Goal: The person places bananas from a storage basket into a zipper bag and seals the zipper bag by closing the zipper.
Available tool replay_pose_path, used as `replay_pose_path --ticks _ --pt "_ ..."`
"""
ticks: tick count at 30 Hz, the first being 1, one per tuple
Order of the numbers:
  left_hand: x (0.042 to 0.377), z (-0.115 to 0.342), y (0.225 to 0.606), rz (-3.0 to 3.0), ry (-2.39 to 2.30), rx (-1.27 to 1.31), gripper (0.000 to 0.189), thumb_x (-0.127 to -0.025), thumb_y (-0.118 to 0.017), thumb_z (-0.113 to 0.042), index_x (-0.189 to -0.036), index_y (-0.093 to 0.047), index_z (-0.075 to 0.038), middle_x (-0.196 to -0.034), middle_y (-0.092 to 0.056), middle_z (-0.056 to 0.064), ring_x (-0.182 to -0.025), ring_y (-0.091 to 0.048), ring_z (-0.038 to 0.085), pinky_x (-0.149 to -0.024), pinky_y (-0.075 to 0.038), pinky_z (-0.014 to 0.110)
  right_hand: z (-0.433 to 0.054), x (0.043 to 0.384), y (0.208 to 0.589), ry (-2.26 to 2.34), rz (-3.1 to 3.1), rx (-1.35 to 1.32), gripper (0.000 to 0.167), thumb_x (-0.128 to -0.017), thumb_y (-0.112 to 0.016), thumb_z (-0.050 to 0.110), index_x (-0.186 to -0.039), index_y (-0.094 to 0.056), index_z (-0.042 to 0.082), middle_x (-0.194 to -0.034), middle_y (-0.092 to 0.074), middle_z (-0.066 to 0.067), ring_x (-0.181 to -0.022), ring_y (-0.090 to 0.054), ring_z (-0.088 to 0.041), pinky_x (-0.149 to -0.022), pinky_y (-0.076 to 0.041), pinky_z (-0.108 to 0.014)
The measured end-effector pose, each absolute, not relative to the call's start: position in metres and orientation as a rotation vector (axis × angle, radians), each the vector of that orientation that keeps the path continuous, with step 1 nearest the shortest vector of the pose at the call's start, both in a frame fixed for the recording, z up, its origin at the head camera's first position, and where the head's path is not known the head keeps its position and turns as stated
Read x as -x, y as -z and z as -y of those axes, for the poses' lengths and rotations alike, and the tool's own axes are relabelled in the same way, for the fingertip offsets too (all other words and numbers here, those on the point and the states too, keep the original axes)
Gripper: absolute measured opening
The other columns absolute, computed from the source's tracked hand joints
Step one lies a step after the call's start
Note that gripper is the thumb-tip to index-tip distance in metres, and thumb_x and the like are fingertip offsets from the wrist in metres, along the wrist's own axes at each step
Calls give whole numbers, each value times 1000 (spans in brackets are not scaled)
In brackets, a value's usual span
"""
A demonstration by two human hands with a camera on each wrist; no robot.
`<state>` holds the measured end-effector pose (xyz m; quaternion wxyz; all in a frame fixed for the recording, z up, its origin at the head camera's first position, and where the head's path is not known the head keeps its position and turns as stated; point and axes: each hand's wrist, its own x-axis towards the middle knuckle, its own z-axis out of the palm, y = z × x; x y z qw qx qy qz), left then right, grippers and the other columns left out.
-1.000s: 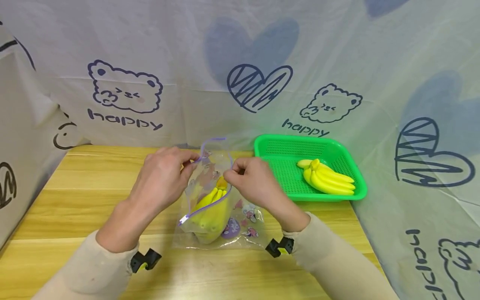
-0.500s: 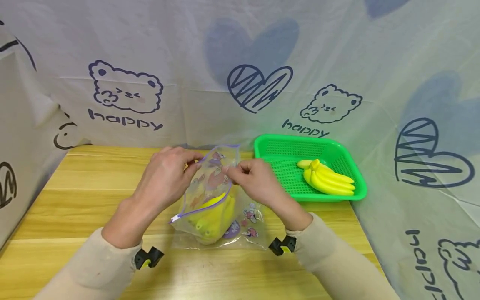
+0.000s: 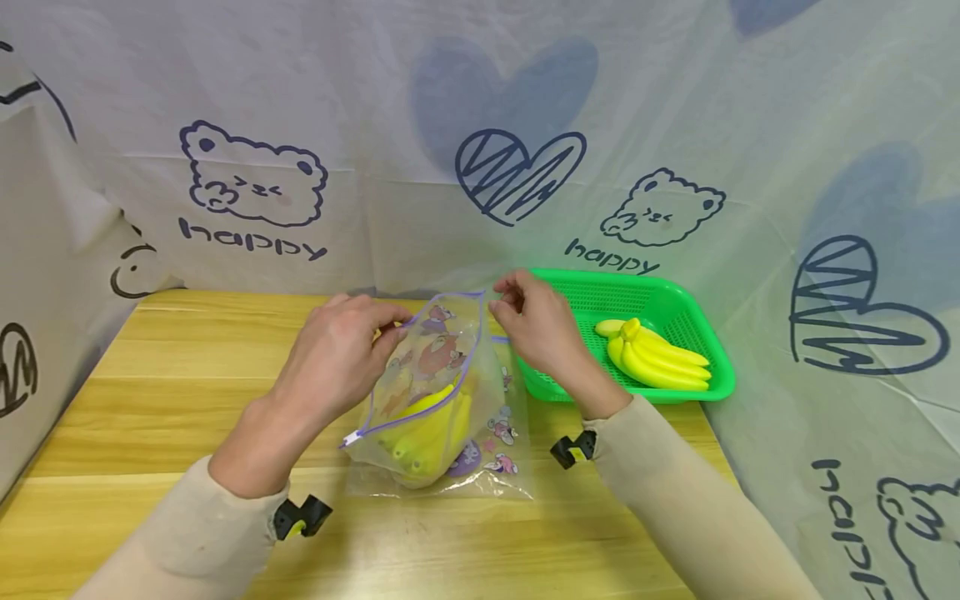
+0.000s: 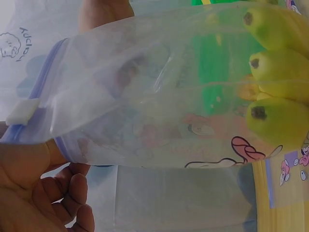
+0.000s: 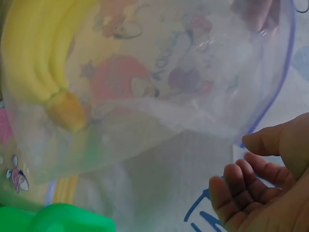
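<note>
A clear zip bag [image 3: 457,354] with purple edging and cartoon prints stands with its mouth spread. Inside it sits a bunch of bananas [image 3: 431,429], also visible through the plastic in the left wrist view as yellow-green tips [image 4: 275,118]. My left hand [image 3: 337,350] pinches the bag's left rim between thumb and fingers. Just off the bag's far right corner is my right hand [image 3: 543,325], thumb and fingers apart; in the right wrist view these fingers [image 5: 248,186] are loosely bent with nothing between them. A white slider [image 4: 22,112] sits at one end of the purple edging.
Back right on the wooden table [image 3: 172,400] is a green basket [image 3: 716,367], holding another bunch of bananas [image 3: 660,358]. Flat under the filled bag lies printed clear plastic [image 3: 517,467] with a purple strip. A printed cloth [image 3: 375,108] hangs behind.
My right hand has let go of the bag's rim and moved up and right. The bag's mouth has shifted slightly right and the banana stem is now less exposed. My left hand keeps its pinch.
</note>
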<state>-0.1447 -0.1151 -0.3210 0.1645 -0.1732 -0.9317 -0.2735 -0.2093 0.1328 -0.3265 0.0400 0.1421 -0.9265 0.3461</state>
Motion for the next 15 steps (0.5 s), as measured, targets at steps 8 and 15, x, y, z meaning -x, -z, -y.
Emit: replay_pose_path --ticks 8,15 --pt "142 113 323 2599 696 509 13 -98 -71 -10 -107 -81 -8 -100 -79 9 -87 -64 32 -76 -48 46 -134 221 331 -966 2816 -652 24 -109 -57 17 -127 -71 8 -127 -68 -11 -107 -64 -26 -94 -54 -45" --pt "134 127 326 2510 390 468 8 -91 -70 -12 -84 -71 -10 -77 -66 5 -79 -53 31 -70 -38 44 -139 215 327 -952 2639 -752 15 -108 -60 15 -109 -72 6 -111 -68 -10 -90 -60 -25 -82 -54 -40"
